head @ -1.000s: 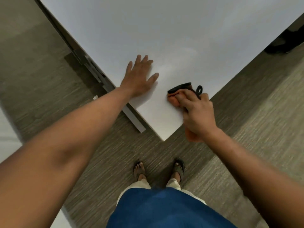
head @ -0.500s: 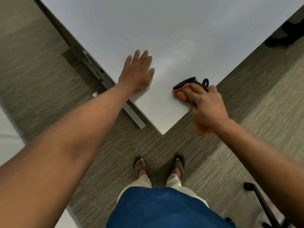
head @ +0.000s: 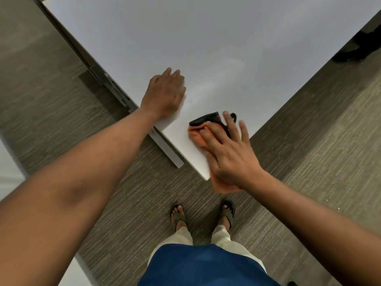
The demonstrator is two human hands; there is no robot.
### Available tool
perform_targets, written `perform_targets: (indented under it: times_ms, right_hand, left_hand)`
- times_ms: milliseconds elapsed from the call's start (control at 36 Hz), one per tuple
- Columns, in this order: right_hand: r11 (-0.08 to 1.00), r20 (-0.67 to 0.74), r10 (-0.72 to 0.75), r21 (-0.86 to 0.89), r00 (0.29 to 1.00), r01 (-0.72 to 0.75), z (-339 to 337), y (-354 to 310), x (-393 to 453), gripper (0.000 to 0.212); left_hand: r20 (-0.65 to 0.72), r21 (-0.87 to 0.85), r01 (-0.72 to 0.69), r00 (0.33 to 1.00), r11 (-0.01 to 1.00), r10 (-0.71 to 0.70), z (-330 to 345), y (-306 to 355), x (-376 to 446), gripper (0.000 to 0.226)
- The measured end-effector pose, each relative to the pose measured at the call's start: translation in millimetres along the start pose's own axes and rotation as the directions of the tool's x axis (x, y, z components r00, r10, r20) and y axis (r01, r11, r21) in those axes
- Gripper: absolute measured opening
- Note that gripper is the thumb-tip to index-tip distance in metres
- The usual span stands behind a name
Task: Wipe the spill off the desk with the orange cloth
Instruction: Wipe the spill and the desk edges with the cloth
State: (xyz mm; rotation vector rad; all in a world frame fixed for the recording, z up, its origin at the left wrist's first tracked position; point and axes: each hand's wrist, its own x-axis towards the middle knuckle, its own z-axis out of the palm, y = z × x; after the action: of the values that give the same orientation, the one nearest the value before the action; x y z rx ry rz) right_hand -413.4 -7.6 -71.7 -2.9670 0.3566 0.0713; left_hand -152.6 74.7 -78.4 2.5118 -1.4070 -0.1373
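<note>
The orange cloth (head: pixel 196 135), trimmed in black, lies on the near corner of the white desk (head: pixel 206 48). My right hand (head: pixel 228 153) presses flat on it with the fingers spread; part of the cloth hangs off the desk corner below my palm. My left hand (head: pixel 165 93) rests flat on the desk near its left edge, a little left of the cloth. Faint wet streaks (head: pixel 218 83) show on the desk beyond the cloth.
The desk corner points toward me, above a grey carpet (head: pixel 103 193). A metal rail (head: pixel 107 79) runs under the desk's left edge. My feet in sandals (head: pixel 226 211) stand just below the corner. A dark object (head: pixel 358 48) sits on the floor at far right.
My right hand has spread its fingers flat over the cloth and slid it toward the desk corner. My left hand has stayed flat on the desk.
</note>
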Motion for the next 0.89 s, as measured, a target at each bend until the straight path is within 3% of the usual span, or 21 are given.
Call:
perform_targets:
  times_ms: [83, 194, 278, 361, 472, 556, 639, 722, 806, 889]
  right_hand:
    - [0.997, -0.035, 0.078, -0.002, 0.996, -0.078, -2.8, 33.2, 10.9, 0.059]
    - [0.961, -0.002, 0.268, 0.071, 0.963, -0.267, -18.6, 72.2, 45.6, 0.065]
    - [0.944, 0.026, 0.308, 0.113, 0.951, -0.309, -24.5, 81.5, 80.4, 0.064]
    - [0.970, -0.029, 0.238, 0.055, 0.971, -0.236, -23.6, 82.9, 110.0, 0.061]
    - [0.964, -0.047, 0.246, 0.113, 0.968, -0.239, -26.2, 73.3, 148.0, 0.058]
    - [0.994, -0.055, 0.108, 0.011, 0.993, -0.108, -28.0, 60.4, 174.7, 0.055]
    - [1.000, -0.075, 0.020, 0.016, 0.997, -0.019, -28.5, 45.9, 193.9, 0.053]
    - [0.999, -0.012, -0.047, -0.028, 0.999, 0.047, -26.5, 25.9, 198.7, 0.062]
    - [0.985, -0.028, -0.171, -0.026, 0.985, 0.170, -15.8, -2.3, 184.1, 0.055]
    - [0.988, -0.044, -0.149, 0.032, 0.988, 0.151, -7.9, -21.1, 160.6, 0.053]
  left_hand:
    - [-0.020, 0.046, 0.075, 0.997, 0.996, -0.074, -6.7, -20.3, 6.0, 0.050]
    - [0.060, 0.089, 0.183, 0.980, 0.979, -0.189, -6.2, -45.0, 4.9, 0.060]
    - [0.080, 0.089, 0.201, 0.975, 0.976, -0.208, -1.5, -47.9, 5.7, 0.067]
    - [0.078, 0.093, 0.211, 0.973, 0.973, -0.218, 1.1, -43.6, 5.9, 0.067]
    - [0.075, 0.108, 0.221, 0.970, 0.969, -0.230, 1.5, -43.6, 3.6, 0.064]
    - [0.061, 0.109, 0.225, 0.971, 0.968, -0.233, 1.0, -44.9, 5.3, 0.062]
    - [0.053, 0.101, 0.229, 0.970, 0.968, -0.235, 1.2, -47.1, 7.4, 0.061]
    - [0.050, 0.102, 0.227, 0.971, 0.968, -0.233, 0.7, -48.7, 8.0, 0.060]
    - [0.047, 0.086, 0.229, 0.971, 0.970, -0.233, 0.5, -49.3, 8.1, 0.057]
    - [0.053, 0.075, 0.230, 0.971, 0.970, -0.234, -0.5, -47.9, 8.0, 0.057]
